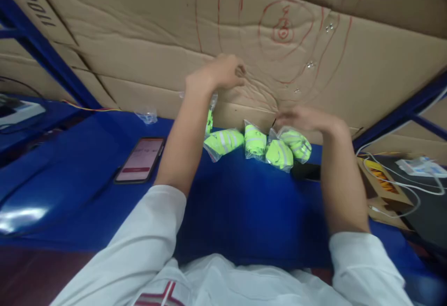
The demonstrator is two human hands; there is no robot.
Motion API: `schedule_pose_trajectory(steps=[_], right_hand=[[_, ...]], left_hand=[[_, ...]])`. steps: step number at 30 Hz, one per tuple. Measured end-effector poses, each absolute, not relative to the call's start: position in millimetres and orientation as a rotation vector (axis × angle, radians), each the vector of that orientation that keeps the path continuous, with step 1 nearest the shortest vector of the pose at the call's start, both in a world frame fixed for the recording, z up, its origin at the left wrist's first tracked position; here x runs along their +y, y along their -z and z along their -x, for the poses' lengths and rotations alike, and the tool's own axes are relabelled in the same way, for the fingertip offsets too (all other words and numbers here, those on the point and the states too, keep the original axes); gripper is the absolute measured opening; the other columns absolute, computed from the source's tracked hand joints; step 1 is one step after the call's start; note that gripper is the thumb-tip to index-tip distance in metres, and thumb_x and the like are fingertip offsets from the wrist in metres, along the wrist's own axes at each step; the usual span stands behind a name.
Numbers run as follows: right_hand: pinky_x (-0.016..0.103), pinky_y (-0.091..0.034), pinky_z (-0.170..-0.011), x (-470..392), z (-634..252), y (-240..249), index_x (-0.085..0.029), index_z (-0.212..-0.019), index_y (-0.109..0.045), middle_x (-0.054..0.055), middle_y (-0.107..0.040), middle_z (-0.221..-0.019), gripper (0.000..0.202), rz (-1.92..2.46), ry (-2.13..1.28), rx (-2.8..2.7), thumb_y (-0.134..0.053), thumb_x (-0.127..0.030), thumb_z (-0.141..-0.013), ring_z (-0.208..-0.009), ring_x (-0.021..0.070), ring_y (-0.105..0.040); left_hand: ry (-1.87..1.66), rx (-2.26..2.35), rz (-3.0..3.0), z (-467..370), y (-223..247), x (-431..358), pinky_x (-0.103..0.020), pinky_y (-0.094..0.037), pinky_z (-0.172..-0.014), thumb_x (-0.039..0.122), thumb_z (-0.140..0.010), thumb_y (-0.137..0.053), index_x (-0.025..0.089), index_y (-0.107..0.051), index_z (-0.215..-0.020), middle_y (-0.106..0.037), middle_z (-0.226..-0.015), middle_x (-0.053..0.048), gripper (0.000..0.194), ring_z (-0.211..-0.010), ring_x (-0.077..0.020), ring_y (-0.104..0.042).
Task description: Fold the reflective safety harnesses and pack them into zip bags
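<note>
Several neon-yellow rolled items with silvery stripes, in clear plastic bags, lie along the back of the blue table (237, 203): one striped roll (228, 142), an upright one (255, 139), and two overlapping at the right (279, 153). Another yellow piece (209, 122) is partly hidden behind my left forearm. My left hand (225, 71) is raised in front of the cardboard, its fingers curled and apart, with nothing visible in them. Just above the right-hand bags is my right hand (300, 117), blurred; its fingertips and anything between them cannot be made out.
A phone (140, 159) with a lit screen lies at the left. Cardboard with red drawn rings (258, 31) stands behind the table. A dark phone-like object (306, 171) rests near my right forearm. White cables (412, 187) and an open box (384, 189) are at the right.
</note>
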State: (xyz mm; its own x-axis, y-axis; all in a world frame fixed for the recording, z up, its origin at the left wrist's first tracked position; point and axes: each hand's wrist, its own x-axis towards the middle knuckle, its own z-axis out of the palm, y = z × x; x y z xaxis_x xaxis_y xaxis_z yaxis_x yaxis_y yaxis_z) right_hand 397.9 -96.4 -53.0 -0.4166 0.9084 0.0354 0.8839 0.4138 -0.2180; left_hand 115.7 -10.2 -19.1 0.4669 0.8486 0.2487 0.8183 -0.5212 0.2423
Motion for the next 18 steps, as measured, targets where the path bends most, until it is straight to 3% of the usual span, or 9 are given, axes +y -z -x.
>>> schedule_pose_trajectory(steps=[3,5,8,11,14,18], right_hand=[[0.044,-0.057,-0.101,-84,-396,30,-0.018,-0.124,-0.074,0.009,-0.079,-0.113,0.036,1.619,-0.227,-2.23,-0.059,-0.04,-0.1,-0.106,0.0264,-0.072],[0.045,-0.056,-0.102,-87,-394,29,-0.018,-0.126,-0.073,0.009,-0.078,-0.113,0.038,1.548,-0.215,-2.077,-0.059,-0.041,-0.099,-0.109,0.0263,-0.071],[0.045,-0.055,-0.106,-98,-392,36,-0.023,-0.126,-0.073,0.007,-0.077,-0.12,0.037,1.472,-0.42,-2.144,-0.064,-0.044,-0.097,-0.113,0.0254,-0.07],[0.045,-0.057,-0.105,-108,-390,39,-0.027,-0.129,-0.072,0.005,-0.078,-0.118,0.041,1.436,-0.638,-2.257,-0.066,-0.048,-0.095,-0.114,0.0254,-0.071],[0.046,-0.055,-0.107,-113,-389,36,-0.026,-0.132,-0.071,0.006,-0.077,-0.12,0.045,1.397,-0.543,-2.234,-0.066,-0.052,-0.096,-0.116,0.0267,-0.07],[0.043,-0.054,-0.108,-113,-388,35,-0.025,-0.133,-0.071,0.006,-0.075,-0.129,0.046,1.388,-0.52,-2.293,-0.066,-0.052,-0.096,-0.119,0.0268,-0.068]], left_hand=[[-0.402,1.353,-2.566,-141,35,-10,-0.03,-0.05,-0.102,0.033,-0.097,-0.063,0.018,-0.07,-0.134,-0.074,-0.127,-0.009,0.041,-0.111,-0.0218,-0.068],[-0.224,1.328,-2.503,-151,49,-6,-0.03,-0.053,-0.095,0.036,-0.095,-0.064,0.016,-0.078,-0.113,-0.078,-0.109,-0.008,0.03,-0.099,-0.0218,-0.071],[-0.071,1.394,-2.407,-158,66,5,-0.035,-0.056,-0.089,0.04,-0.093,-0.064,0.013,-0.078,-0.094,-0.077,-0.093,-0.011,0.031,-0.088,-0.0246,-0.072],[0.023,1.44,-2.346,-165,82,17,-0.039,-0.058,-0.089,0.048,-0.095,-0.067,0.012,-0.075,-0.101,-0.075,-0.097,-0.012,0.038,-0.091,-0.0251,-0.072],[0.175,1.41,-2.305,-176,99,24,-0.04,-0.06,-0.092,0.055,-0.097,-0.068,0.012,-0.072,-0.109,-0.074,-0.101,-0.009,0.045,-0.093,-0.0205,-0.071],[0.277,1.304,-2.318,-183,108,24,-0.036,-0.059,-0.09,0.042,-0.095,-0.075,0.012,-0.071,-0.108,-0.073,-0.1,-0.006,0.032,-0.091,-0.0175,-0.069]])
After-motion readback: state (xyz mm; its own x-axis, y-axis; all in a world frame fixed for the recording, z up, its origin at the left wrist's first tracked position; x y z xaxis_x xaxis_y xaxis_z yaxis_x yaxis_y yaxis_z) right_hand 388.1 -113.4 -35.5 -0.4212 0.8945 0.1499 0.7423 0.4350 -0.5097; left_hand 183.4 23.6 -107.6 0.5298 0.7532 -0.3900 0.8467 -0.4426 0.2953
